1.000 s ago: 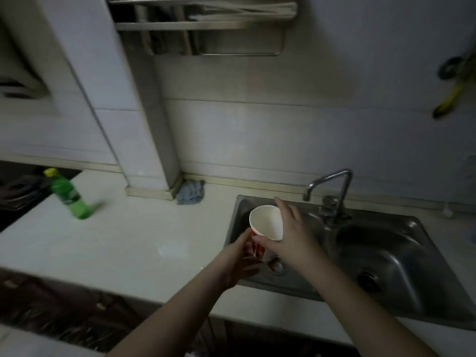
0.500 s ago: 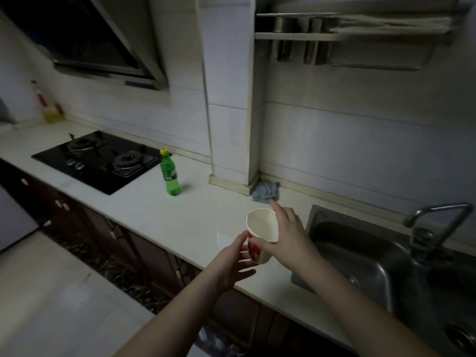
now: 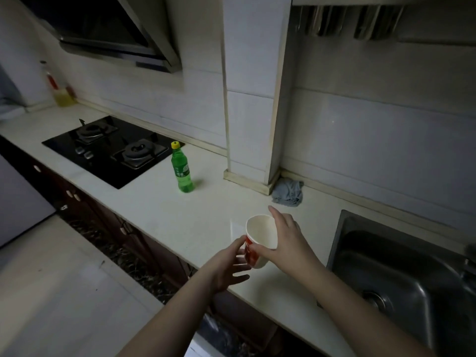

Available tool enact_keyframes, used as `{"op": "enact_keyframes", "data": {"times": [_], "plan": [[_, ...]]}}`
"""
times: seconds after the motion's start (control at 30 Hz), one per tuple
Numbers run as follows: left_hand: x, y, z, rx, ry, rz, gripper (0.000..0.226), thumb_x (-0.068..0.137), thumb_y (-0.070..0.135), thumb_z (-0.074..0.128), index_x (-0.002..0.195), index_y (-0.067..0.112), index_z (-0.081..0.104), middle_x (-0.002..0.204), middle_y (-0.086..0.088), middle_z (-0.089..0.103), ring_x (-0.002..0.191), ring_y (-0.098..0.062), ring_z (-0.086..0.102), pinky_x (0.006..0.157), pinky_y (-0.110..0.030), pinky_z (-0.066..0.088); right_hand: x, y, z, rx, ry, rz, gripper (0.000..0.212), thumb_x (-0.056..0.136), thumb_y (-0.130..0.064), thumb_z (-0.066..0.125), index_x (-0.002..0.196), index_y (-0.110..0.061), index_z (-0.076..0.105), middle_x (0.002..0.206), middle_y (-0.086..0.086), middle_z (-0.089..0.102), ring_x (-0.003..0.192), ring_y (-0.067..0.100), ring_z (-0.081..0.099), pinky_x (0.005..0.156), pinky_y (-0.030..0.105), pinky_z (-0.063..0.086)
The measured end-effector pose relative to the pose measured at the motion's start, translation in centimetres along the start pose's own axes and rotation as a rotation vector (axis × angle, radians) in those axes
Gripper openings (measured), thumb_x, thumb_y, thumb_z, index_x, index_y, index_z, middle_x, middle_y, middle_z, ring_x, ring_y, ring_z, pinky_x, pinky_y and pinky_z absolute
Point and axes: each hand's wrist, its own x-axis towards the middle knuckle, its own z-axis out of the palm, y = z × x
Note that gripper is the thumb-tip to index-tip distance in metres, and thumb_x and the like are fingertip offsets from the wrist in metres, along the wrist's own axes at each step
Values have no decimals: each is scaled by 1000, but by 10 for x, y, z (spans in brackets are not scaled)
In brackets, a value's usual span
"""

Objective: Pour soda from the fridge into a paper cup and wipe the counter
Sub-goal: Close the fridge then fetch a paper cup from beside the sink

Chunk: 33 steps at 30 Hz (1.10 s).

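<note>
A white paper cup (image 3: 258, 234) with red print is held just above the white counter (image 3: 180, 215), tilted toward me so its inside shows. My right hand (image 3: 286, 240) grips it round the rim and side, index finger stretched out. My left hand (image 3: 231, 264) is spread beside the cup's lower side, thumb touching it. A green soda bottle (image 3: 182, 170) with a yellow cap stands capped and upright on the counter, farther back to the left. A crumpled grey cloth (image 3: 288, 193) lies at the foot of the tiled pillar.
A steel sink (image 3: 401, 274) lies right of the cup. A black gas hob (image 3: 110, 146) is set into the counter at left, under a range hood (image 3: 116, 29). An oil bottle (image 3: 60, 91) stands in the far left corner. Dark cabinets run below the counter edge.
The view has swung left, away from the sink toward the hob. Both hands carried the cup from over the sink basin to above the counter.
</note>
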Motion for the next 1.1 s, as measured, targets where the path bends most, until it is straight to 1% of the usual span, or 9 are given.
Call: {"op": "enact_keyframes", "data": {"times": [0.1,0.27,0.37,0.53,0.63,0.77,0.87,0.93,1.1], "plan": [[28,8,-4,10,23,-48,57,83,58,64,111,8,65,112,-14,68,105,-23,65,75,-33,57,24,12,12,9,-20,26,103,72,-58,70,150,-30,9,145,-3,29,132,16,31,104,34,36],[65,17,-5,-40,69,-87,42,88,45,63,98,4,67,98,-16,70,96,-25,66,80,-33,57,56,29,30,39,-40,60,107,69,-59,72,150,-28,11,144,-1,30,132,18,31,105,35,37],[85,22,-9,-46,57,-106,43,87,44,65,98,2,67,98,-17,70,91,-24,66,78,-31,57,70,35,40,59,-23,78,107,68,-57,74,150,-29,10,144,-1,31,131,17,31,105,34,36],[114,32,-17,-6,21,-132,37,89,43,61,93,6,68,89,-14,72,89,-24,65,89,-33,53,91,40,62,48,11,128,106,69,-55,74,150,-29,12,142,-3,33,129,15,33,101,29,36],[135,39,-22,26,-1,-159,35,91,41,58,82,8,66,78,-11,71,84,-24,61,82,-32,50,106,45,75,36,18,176,105,69,-54,75,150,-29,12,142,-3,33,128,16,33,100,29,36],[161,53,-29,110,-44,-158,37,92,38,58,97,3,68,78,-12,73,83,-26,63,82,-34,50,118,45,93,112,109,275,104,66,-49,79,149,-28,20,140,-1,37,126,17,37,100,28,35],[176,68,-33,168,-59,-168,40,93,36,58,109,0,66,89,-14,71,83,-26,65,71,-31,53,127,48,105,164,175,330,104,64,-50,80,148,-27,23,140,-1,38,125,16,38,101,29,37],[185,73,-34,216,-54,-174,39,94,36,57,110,1,65,94,-13,69,83,-25,63,66,-29,51,132,49,111,175,192,355,104,64,-50,80,148,-28,23,141,-2,37,126,15,38,101,30,37],[206,79,-33,309,-37,-77,25,94,27,55,105,7,62,95,-10,67,82,-21,62,75,-32,52,144,56,125,158,241,366,99,69,-42,80,148,-27,23,142,-2,36,127,16,37,102,28,35]]}}
